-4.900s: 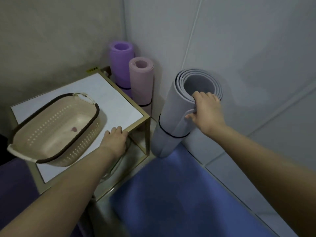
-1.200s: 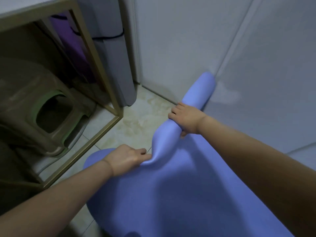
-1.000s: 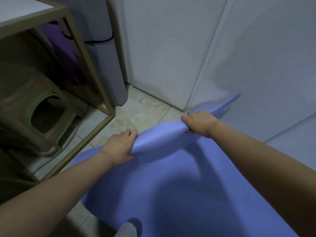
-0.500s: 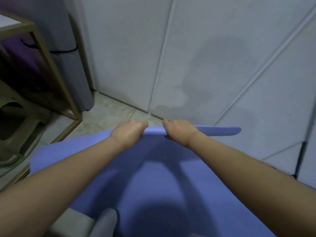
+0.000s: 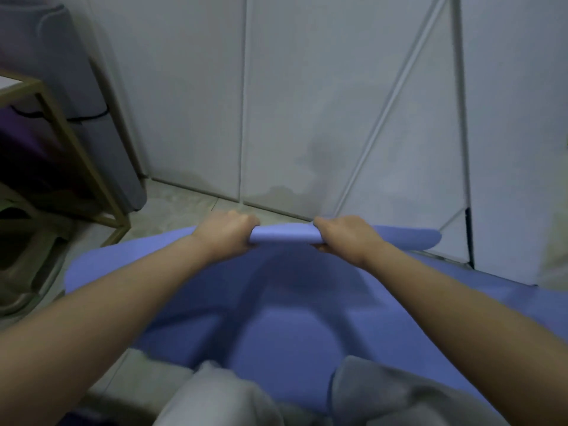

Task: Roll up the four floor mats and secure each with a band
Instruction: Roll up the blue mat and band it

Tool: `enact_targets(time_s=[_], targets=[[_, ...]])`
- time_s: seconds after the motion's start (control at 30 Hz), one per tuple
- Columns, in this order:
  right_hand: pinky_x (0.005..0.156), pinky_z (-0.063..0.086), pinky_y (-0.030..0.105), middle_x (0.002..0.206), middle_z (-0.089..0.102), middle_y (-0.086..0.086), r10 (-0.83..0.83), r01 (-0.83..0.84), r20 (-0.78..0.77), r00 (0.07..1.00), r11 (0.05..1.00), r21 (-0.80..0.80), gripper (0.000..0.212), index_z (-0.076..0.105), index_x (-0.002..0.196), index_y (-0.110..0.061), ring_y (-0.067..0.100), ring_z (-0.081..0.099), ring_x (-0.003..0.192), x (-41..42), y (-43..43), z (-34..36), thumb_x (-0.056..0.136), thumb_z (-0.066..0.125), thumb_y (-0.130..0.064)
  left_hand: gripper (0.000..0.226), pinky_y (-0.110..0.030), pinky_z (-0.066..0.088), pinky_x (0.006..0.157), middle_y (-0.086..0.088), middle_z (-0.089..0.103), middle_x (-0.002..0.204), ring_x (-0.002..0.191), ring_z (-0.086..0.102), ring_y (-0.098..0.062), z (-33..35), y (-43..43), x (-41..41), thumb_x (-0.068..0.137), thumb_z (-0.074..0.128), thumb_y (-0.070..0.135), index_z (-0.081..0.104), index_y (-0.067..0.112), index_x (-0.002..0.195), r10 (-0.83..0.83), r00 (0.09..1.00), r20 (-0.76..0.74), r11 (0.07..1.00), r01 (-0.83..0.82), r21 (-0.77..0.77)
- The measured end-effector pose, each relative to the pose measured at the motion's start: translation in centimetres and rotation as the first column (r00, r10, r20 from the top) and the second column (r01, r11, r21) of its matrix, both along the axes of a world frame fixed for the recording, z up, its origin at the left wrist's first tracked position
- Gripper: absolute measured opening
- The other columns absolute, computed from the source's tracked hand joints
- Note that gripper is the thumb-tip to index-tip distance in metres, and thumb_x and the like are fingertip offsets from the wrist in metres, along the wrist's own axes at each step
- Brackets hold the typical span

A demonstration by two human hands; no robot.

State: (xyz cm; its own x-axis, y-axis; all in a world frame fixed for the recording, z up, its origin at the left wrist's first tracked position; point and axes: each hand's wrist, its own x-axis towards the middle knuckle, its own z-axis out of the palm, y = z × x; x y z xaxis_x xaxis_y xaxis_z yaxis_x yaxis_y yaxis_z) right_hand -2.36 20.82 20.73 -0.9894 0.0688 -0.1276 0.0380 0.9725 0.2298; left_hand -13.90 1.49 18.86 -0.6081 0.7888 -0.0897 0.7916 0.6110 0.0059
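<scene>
Here we grip the blue mat [image 5: 276,318], which lies on the floor [image 5: 172,204] with its far end at the floor's far edge, at the foot of the wall [image 5: 307,103]. Our left hand [image 5: 226,233] is curled over the first turn of the roll, and our right hand [image 5: 344,236] grasps it the same way, with a short stretch of roll showing between them.

We judge the main risk to be a crooked roll. Both hands sit near the middle, while the mat's outer ends look flatter, so the sides may lag and the roll may come out cone-shaped. The foam looks springy, and easing our grip could let the turn spring open. Our knees [image 5: 215,395] seem to rest on the near part of the mat, which would block the roll as it comes towards us. We see no loose band, so fetching one may mean letting go.

Counted:
- One blue mat, in hand.
- One rolled grey mat [image 5: 76,87], standing at the floor's far left corner.
- One black band [image 5: 89,116], around the grey mat.
- One dark purple shape [image 5: 18,139] behind the gold frame [image 5: 76,155]; we cannot tell whether it is a mat.
- Two hands.
</scene>
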Motion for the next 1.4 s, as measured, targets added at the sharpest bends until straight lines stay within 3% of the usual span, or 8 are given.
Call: enact_targets(time_s=[0.2,0.33,0.53,0.8,1.0,1.17,1.27,1.4], targets=[[0.077,0.04,0.035,0.12,0.06,0.015,-0.078,0.064,0.078,0.994,0.984,0.167,0.03,0.049,0.121,-0.006,0.032,0.058,0.108,3.0,-2.0,2.9,0.097,0.045,-0.024,0.046,-0.039,0.036,0.088,-0.005,0.05,0.114,0.105,0.048,-0.027,1.3,0.8,4.8,0.081,0.062,0.008,0.039,0.021,0.119,0.199,0.92,-0.338,0.979,-0.17,0.113],[0.079,0.041,0.036,0.124,0.058,0.014,-0.104,0.087,0.058,0.993,0.967,0.24,0.03,0.05,0.124,-0.007,0.033,0.057,0.112,4.8,-2.4,4.8,0.098,0.044,-0.02,0.057,-0.032,0.04,0.064,-0.007,0.054,0.083,0.072,0.054,-0.027,0.9,1.8,8.6,0.04,0.076,0.002,0.056,0.017,0.091,0.113,0.898,-0.424,0.957,0.017,0.291],[0.073,0.038,0.035,0.117,0.061,0.01,-0.065,0.047,0.107,0.992,0.986,0.16,0.037,0.048,0.12,-0.011,0.032,0.059,0.104,9.2,-1.3,5.1,0.094,0.051,-0.036,0.018,-0.034,0.032,0.064,-0.008,0.064,0.106,0.095,0.058,-0.034,1.8,3.5,12.1,0.088,0.049,0.016,0.054,0.015,0.106,-0.061,0.998,-0.032,0.983,0.066,0.17],[0.093,0.044,0.045,0.081,0.06,0.011,0.052,0.003,-0.386,0.921,0.99,0.14,0.047,0.063,0.086,-0.005,0.032,0.059,0.079,11.3,0.0,2.6,0.056,0.082,-0.036,0.018,-0.03,0.039,0.061,-0.01,0.061,0.088,0.076,0.057,-0.03,3.5,4.4,12.1,0.08,0.066,0.02,0.059,0.013,0.096,-0.02,0.932,0.362,0.993,-0.025,0.119],[0.041,0.031,0.023,0.053,0.055,0.002,0.12,-0.126,-0.243,0.963,0.992,-0.01,0.055,0.053,0.065,-0.012,0.024,0.054,0.042,12.0,-0.3,2.2,0.036,0.093,-0.035,0.036,-0.03,0.044,0.07,-0.006,0.06,0.092,0.084,0.057,-0.023,3.5,2.8,12.8,0.077,0.075,0.026,0.06,0.01,0.106,0.012,0.821,0.571,1.0,-0.016,0.002],[0.039,0.019,0.019,0.047,0.052,0.003,0.101,-0.103,-0.299,0.949,0.995,0.009,0.06,0.05,0.061,-0.011,0.023,0.05,0.034,12.2,-1.2,2.0,0.025,0.096,-0.028,0.043,-0.032,0.03,0.071,-0.004,0.05,0.103,0.094,0.051,-0.025,1.6,1.7,15.2,0.076,0.07,0.027,0.046,0.015,0.109,0.119,0.993,-0.026,0.985,-0.114,0.126],[0.041,0.03,0.022,0.053,0.051,0.005,0.128,-0.09,-0.362,0.923,0.989,0.119,0.06,0.052,0.064,-0.011,0.024,0.051,0.041,11.9,-2.4,1.9,0.026,0.095,-0.027,0.038,-0.03,0.033,0.058,-0.005,0.053,0.082,0.072,0.053,-0.025,0.9,1.1,15.9,0.057,0.077,0.013,0.056,0.015,0.087,0.219,0.909,-0.353,0.963,-0.142,0.231],[0.055,0.038,0.03,0.065,0.053,0.005,0.055,0.031,-0.428,0.902,0.981,0.19,0.056,0.055,0.071,-0.01,0.024,0.052,0.057,11.6,-3.7,1.2,0.04,0.089,-0.044,0.027,-0.035,0.026,0.063,-0.01,0.051,0.102,0.085,0.049,-0.033,1.7,0.2,15.6,0.084,0.045,-0.003,0.044,0.01,0.108,0.181,0.974,-0.132,0.961,-0.147,0.232]])
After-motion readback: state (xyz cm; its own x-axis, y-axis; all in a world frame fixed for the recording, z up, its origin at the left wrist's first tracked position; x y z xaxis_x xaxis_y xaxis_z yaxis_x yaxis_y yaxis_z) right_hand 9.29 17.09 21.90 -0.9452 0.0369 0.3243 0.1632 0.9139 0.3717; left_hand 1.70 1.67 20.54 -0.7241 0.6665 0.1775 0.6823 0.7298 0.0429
